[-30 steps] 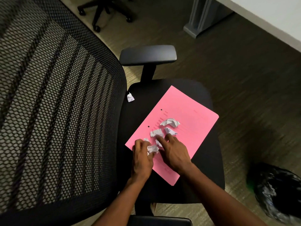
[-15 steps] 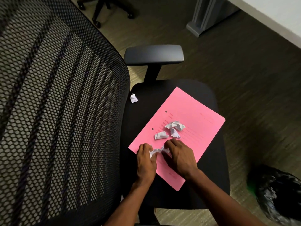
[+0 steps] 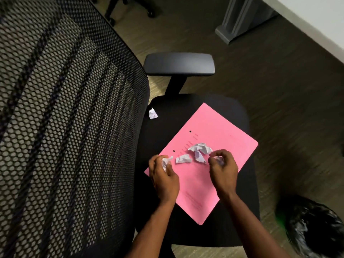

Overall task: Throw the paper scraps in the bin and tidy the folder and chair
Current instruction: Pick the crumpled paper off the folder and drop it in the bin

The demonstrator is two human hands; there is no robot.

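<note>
Crumpled paper scrap (image 3: 166,162) in each curled hand: left hand (image 3: 163,178), right hand (image 3: 223,169)

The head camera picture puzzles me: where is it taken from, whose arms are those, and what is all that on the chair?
There is no machine here. A person wears a camera on the head, so you look down at their own two bare arms. Below is a black office chair seat with its mesh back at left. On the seat lies a pink folder. Loose crumpled paper scraps rest on the folder, and one more scrap lies apart on the seat by the backrest. The left hand pinches a scrap in its fingers; the right hand is closed on another. The dark bag-lined bin stands on the floor at lower right.
</note>
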